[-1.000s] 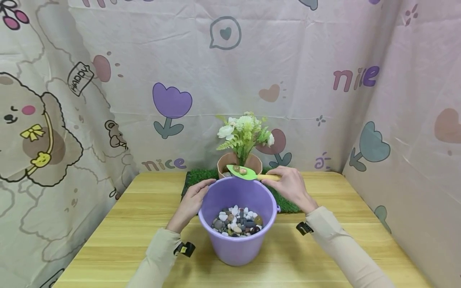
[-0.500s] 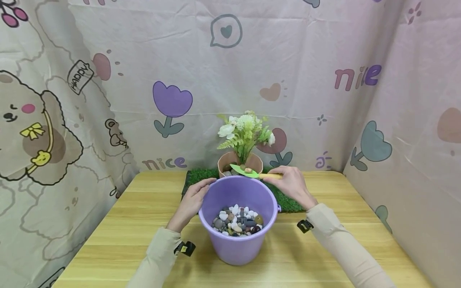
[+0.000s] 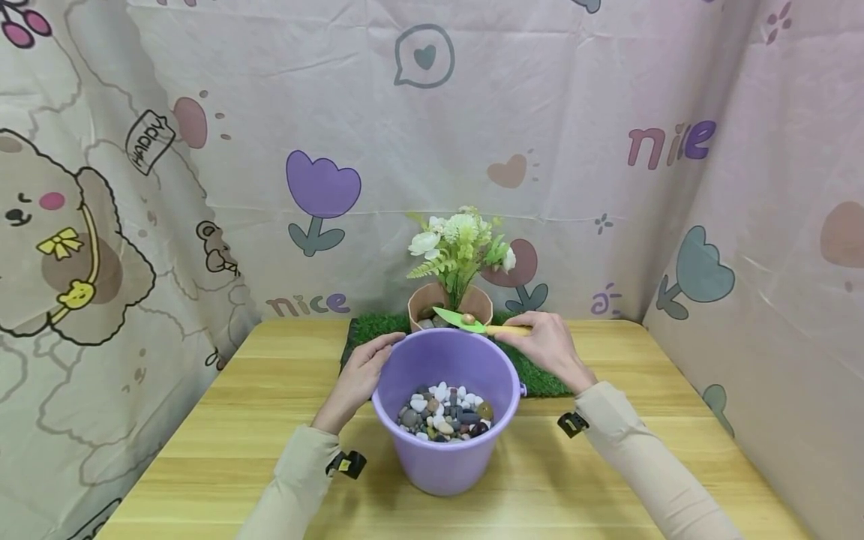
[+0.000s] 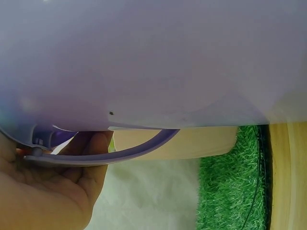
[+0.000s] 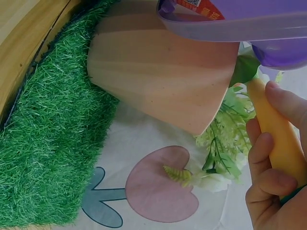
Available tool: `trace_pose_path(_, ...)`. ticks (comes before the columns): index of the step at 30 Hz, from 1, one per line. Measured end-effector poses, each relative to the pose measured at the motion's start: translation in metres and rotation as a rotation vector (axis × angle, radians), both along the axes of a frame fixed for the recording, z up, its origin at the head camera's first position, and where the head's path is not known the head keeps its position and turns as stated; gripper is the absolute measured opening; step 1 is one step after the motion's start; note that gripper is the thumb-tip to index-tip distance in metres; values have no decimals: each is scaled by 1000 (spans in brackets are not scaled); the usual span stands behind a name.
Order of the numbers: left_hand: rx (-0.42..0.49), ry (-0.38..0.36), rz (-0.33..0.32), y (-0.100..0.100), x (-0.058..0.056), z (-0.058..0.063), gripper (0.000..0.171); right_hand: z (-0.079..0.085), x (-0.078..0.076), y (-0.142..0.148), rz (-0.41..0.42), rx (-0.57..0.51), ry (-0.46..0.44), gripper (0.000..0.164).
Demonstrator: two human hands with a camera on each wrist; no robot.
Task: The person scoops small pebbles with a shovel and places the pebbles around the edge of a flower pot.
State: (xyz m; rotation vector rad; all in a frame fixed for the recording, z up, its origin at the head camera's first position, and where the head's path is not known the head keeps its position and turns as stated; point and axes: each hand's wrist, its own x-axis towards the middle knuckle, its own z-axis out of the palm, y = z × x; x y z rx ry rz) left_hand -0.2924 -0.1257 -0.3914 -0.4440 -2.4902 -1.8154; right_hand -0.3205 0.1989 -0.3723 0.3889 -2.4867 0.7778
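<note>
A purple bucket (image 3: 442, 466) stands mid-table with mixed pebbles (image 3: 445, 414) at its bottom. At its upper left rim my left hand (image 3: 360, 375) grips the edge; in the left wrist view its fingers curl by the bucket's handle (image 4: 129, 152). My right hand (image 3: 545, 346) grips the yellow handle of a small green trowel (image 3: 447, 316), fingers wrapped round it in the right wrist view. The tilted blade reaches over the near rim of a peach flowerpot (image 3: 481, 304) and bears a brown pebble (image 3: 468, 319). More stones (image 3: 432, 322) lie inside the pot.
White and green flowers (image 3: 462, 240) rise from the pot, which stands on a green artificial grass mat (image 3: 378, 327) behind the bucket. A wooden table (image 3: 256, 420) lies beneath everything. A printed cloth (image 3: 418, 150) hangs behind and at both sides.
The trowel has shifted slightly right and its blade has tilted. Two pebbles showed on it earlier; one shows now. The left hand and the bucket have stayed in place.
</note>
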Motion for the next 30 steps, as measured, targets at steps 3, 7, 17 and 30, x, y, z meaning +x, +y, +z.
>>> trace_pose_path(3,1,0,-1,0,0,-1,37,0,0,-1,0,-12,-12,30)
trace_pose_path(7,6,1,-3,-1,-1,-2,37,0,1,-1,-2,-29,-34,30)
trace_pose_path(17,22,17,-1,0,-4,-3,37,2,1,0,-5,-87,-69,30)
trace_pose_path(30,23,2,2,0,-2,-2,37,-1,5,-1,-13,-137,-104,30)
